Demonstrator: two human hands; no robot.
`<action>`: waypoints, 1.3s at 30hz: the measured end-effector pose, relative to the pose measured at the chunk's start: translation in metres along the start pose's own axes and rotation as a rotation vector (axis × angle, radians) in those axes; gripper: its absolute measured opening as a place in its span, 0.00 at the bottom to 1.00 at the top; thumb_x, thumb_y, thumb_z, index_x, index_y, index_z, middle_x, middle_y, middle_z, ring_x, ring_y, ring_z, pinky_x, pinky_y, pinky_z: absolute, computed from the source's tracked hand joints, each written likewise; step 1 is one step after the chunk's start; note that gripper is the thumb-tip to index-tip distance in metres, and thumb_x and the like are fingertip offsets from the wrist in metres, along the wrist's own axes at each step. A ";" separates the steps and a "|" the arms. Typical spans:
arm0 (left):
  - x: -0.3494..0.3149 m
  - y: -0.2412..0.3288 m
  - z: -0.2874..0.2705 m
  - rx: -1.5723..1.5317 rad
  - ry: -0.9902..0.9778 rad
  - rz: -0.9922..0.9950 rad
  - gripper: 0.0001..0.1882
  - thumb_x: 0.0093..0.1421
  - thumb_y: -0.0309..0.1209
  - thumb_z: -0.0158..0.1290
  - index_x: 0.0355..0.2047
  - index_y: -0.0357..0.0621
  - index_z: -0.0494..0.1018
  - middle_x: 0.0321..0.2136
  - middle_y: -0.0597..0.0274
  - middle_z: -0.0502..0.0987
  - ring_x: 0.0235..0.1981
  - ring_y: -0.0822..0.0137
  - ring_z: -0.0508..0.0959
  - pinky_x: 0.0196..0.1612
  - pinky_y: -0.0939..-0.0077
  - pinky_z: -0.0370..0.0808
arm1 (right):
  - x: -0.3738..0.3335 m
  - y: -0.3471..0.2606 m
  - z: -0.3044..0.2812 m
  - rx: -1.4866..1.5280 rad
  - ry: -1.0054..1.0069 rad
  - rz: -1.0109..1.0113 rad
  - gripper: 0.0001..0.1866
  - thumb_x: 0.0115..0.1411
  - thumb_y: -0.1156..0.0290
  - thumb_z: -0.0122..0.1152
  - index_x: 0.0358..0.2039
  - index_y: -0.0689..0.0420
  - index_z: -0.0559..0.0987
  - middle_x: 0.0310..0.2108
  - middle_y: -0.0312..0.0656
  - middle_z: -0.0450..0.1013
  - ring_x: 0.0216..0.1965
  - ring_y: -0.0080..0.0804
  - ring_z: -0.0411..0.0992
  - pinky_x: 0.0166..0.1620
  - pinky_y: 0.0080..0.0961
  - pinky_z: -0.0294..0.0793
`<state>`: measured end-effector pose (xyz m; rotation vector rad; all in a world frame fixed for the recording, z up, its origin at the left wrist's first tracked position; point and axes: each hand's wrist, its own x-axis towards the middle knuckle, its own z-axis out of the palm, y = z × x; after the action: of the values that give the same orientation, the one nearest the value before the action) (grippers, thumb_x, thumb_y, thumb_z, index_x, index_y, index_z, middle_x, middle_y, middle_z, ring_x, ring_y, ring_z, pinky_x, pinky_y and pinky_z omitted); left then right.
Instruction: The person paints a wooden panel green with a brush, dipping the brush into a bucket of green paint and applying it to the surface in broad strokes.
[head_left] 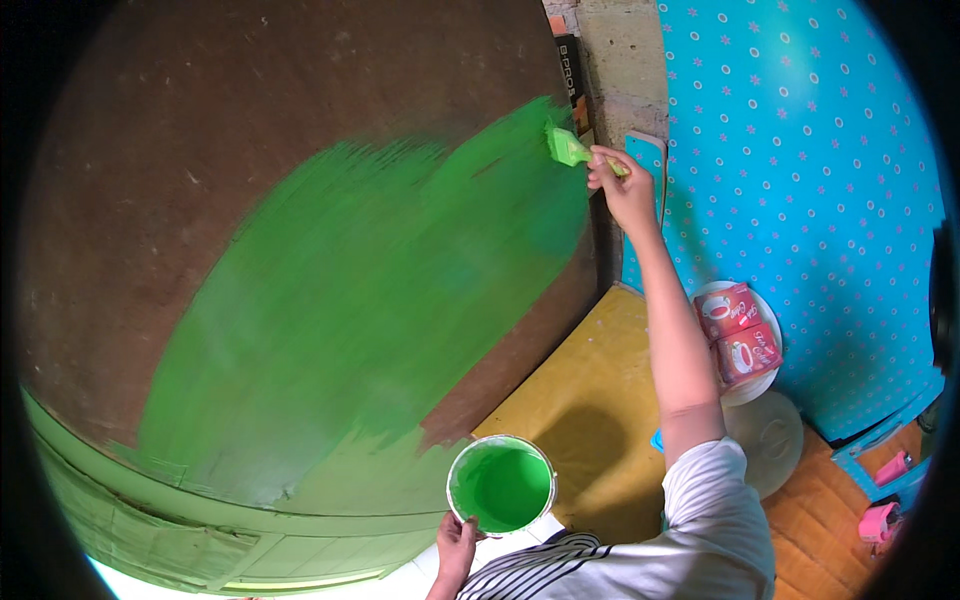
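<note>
My right hand (628,192), arm stretched out, grips the handle of a paintbrush (567,147). Green paint coats the brush head, whose bristles touch the right edge of a large brown panel (300,70). A broad patch of green paint (370,300) covers the panel's middle and lower part, with streaky upper borders. Down near my body, the fingers of my left hand (456,548) are closed on the rim of a small round paint bucket (455,462). Green paint fills part of the bucket, and some is smeared on its inner wall.
A blue patterned sheet (800,150) spans the right side. Beside my right arm, red boxes (735,325) rest on a white plate (752,392), with a translucent lid (770,445) below. A yellow surface (590,370) adjoins the panel. Pink items (880,522) are at lower right.
</note>
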<state>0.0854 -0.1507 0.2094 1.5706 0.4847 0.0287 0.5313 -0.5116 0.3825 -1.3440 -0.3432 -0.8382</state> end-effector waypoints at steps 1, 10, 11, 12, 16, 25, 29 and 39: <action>0.000 -0.001 0.000 0.008 0.002 -0.009 0.06 0.66 0.24 0.49 0.37 0.31 0.67 0.31 0.56 0.76 0.28 0.69 0.79 0.33 0.73 0.82 | -0.002 -0.002 -0.002 0.037 -0.018 0.011 0.17 0.64 0.63 0.61 0.46 0.63 0.79 0.34 0.42 0.78 0.30 0.24 0.77 0.33 0.20 0.79; 0.002 0.009 0.013 -0.062 -0.050 -0.006 0.06 0.66 0.22 0.47 0.39 0.30 0.65 0.33 0.54 0.76 0.30 0.64 0.80 0.35 0.67 0.84 | 0.022 0.017 -0.015 -0.176 0.063 -0.102 0.14 0.64 0.64 0.61 0.45 0.60 0.80 0.36 0.43 0.79 0.27 0.26 0.78 0.31 0.21 0.78; 0.000 0.006 0.010 -0.063 -0.036 -0.013 0.06 0.66 0.22 0.47 0.39 0.30 0.65 0.33 0.54 0.76 0.30 0.64 0.80 0.34 0.67 0.84 | 0.009 0.007 0.002 -0.108 0.030 -0.047 0.14 0.64 0.64 0.61 0.45 0.61 0.80 0.36 0.43 0.78 0.27 0.25 0.77 0.32 0.21 0.78; 0.000 0.006 0.010 -0.055 -0.042 -0.013 0.06 0.66 0.22 0.47 0.39 0.30 0.65 0.33 0.53 0.76 0.30 0.63 0.80 0.34 0.67 0.84 | 0.000 0.001 0.003 -0.089 -0.020 -0.017 0.14 0.65 0.65 0.61 0.45 0.61 0.80 0.36 0.43 0.78 0.28 0.24 0.77 0.32 0.21 0.78; -0.001 0.010 0.011 -0.012 -0.037 -0.018 0.06 0.67 0.23 0.47 0.39 0.30 0.65 0.33 0.52 0.76 0.29 0.63 0.81 0.34 0.67 0.84 | -0.022 -0.020 -0.004 0.056 -0.075 0.014 0.14 0.65 0.67 0.60 0.46 0.62 0.79 0.35 0.42 0.78 0.28 0.23 0.76 0.33 0.21 0.79; -0.002 0.015 0.011 0.034 -0.017 -0.002 0.07 0.66 0.25 0.49 0.37 0.31 0.66 0.31 0.54 0.76 0.29 0.67 0.80 0.33 0.71 0.82 | 0.037 0.029 -0.044 -0.154 0.164 -0.033 0.15 0.64 0.66 0.61 0.45 0.62 0.79 0.34 0.42 0.78 0.28 0.25 0.77 0.31 0.21 0.80; -0.001 0.004 0.006 0.039 0.012 -0.006 0.08 0.65 0.25 0.50 0.37 0.31 0.67 0.31 0.56 0.76 0.28 0.70 0.78 0.33 0.73 0.81 | 0.017 0.013 -0.006 -0.117 0.140 -0.047 0.13 0.64 0.66 0.61 0.45 0.61 0.80 0.34 0.42 0.78 0.27 0.26 0.77 0.33 0.22 0.78; -0.004 0.019 0.016 0.082 -0.003 -0.039 0.07 0.65 0.25 0.50 0.37 0.31 0.66 0.31 0.56 0.76 0.28 0.70 0.78 0.32 0.74 0.81 | -0.132 -0.139 0.089 0.018 -0.335 -0.137 0.12 0.62 0.71 0.62 0.46 0.57 0.79 0.36 0.45 0.77 0.36 0.35 0.78 0.38 0.26 0.78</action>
<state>0.0921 -0.1667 0.2273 1.6404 0.5195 -0.0239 0.3664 -0.3835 0.4148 -1.4567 -0.7092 -0.7188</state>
